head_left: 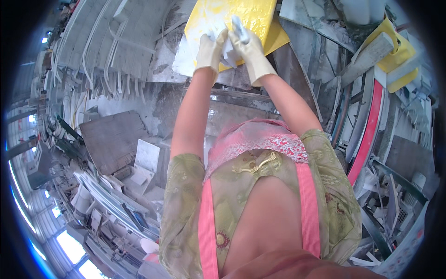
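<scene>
Pale cream gloves on left hand (210, 50) and right hand (251, 50). Glossy yellow panel (251, 16), white-smeared. White crumpled cloth (230, 49). Pink apron (253, 144) with red-and-white patterned band. Olive-green floral blouse (183, 204). Red curved rail (369, 135). Grey dusty board (114, 139).

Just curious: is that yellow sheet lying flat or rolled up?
Flat: the yellow sheet lies spread open on the bench, both gloved hands pressing near its lower edge.

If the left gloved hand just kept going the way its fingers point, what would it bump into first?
Probably the yellow panel. The left hand points up and away, fingertips already at the panel's lower edge beside a white cloth; depth is hard to judge, so it may already touch.
</scene>
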Demonstrator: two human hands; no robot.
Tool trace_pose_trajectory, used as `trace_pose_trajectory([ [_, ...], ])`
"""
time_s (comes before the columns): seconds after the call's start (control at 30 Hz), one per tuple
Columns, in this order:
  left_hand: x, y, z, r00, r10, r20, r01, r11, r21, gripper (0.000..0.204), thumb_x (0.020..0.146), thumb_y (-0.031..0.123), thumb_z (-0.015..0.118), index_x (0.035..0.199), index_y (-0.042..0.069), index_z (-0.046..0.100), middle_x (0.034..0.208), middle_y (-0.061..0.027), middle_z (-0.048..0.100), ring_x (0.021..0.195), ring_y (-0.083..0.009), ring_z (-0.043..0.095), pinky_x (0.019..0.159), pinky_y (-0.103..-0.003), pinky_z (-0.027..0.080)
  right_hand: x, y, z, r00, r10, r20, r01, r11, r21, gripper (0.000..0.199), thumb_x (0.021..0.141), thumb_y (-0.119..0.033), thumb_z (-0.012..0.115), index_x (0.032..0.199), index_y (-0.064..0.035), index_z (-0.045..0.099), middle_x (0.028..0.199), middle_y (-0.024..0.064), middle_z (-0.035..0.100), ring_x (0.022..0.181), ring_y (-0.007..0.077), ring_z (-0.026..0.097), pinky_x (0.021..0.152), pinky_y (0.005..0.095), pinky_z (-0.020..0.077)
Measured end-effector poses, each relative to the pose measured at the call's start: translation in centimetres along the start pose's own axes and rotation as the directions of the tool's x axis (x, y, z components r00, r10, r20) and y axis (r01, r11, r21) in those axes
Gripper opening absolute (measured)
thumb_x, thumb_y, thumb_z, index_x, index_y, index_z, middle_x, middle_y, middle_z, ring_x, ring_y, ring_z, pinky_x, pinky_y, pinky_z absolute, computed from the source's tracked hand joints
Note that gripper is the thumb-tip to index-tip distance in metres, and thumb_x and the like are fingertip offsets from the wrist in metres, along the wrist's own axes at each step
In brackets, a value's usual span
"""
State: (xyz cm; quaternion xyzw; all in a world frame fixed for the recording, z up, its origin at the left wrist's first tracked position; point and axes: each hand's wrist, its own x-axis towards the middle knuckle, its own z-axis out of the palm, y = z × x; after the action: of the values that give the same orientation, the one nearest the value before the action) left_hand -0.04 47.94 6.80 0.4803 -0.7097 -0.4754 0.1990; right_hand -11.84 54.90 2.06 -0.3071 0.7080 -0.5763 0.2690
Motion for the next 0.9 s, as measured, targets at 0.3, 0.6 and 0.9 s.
trace_pose_trajectory([
  [0.3, 1.7, -0.9, 1.8, 0.981, 0.176, 0.085, -0.172, 0.984, -0.049, 0.101, 0.081, 0.039, 0.081, 0.15, -0.011, 0.027, 0.145, -0.0237, 0.05, 0.131, -0.0337, 0.051, 0.11, -0.039, 0.04, -2.7, 0.0, -4.4, 0.904, -0.348, 0.248, 0.421, 0.826, -0.375, 0.092, 0.072, -0.048, 0.081, 0.144, -0.0005, 0.046, 0.137, 0.0234, 0.055, 0.127, 0.0386, 0.052, 0.106, 0.0428, 0.0438],
  [0.6, -3.2, 3.1, 3.9, 0.996, 0.029, -0.082, -0.028, 1.0, 0.008, 0.118, 0.077, 0.038, 0.084, 0.158, -0.008, 0.011, 0.159, -0.0256, 0.032, 0.143, -0.0332, 0.039, 0.119, -0.038, 0.03, -5.6, 7.4, -28.3, 0.878, -0.377, -0.293, 0.172, 0.822, -0.544, 0.037, 0.092, -0.037, 0.06, 0.116, -0.0116, 0.072, 0.112, 0.0153, 0.072, 0.108, 0.0369, 0.065, 0.091, 0.0464, 0.0515],
  [0.9, -4.9, 5.4, 4.6, 1.0, -0.001, 0.005, 0.001, 0.997, -0.081, 0.113, 0.081, 0.037, 0.08, 0.16, -0.005, 0.01, 0.16, -0.0215, 0.03, 0.146, -0.032, 0.034, 0.12, -0.041, 0.027, -6.1, 15.0, -50.8, 0.776, -0.394, -0.493, -0.418, 0.265, -0.869, 0.065, 0.098, -0.052, 0.05, 0.149, -0.0124, 0.046, 0.153, 0.0161, 0.045, 0.141, 0.0344, 0.041, 0.113, 0.0461, 0.0339],
])
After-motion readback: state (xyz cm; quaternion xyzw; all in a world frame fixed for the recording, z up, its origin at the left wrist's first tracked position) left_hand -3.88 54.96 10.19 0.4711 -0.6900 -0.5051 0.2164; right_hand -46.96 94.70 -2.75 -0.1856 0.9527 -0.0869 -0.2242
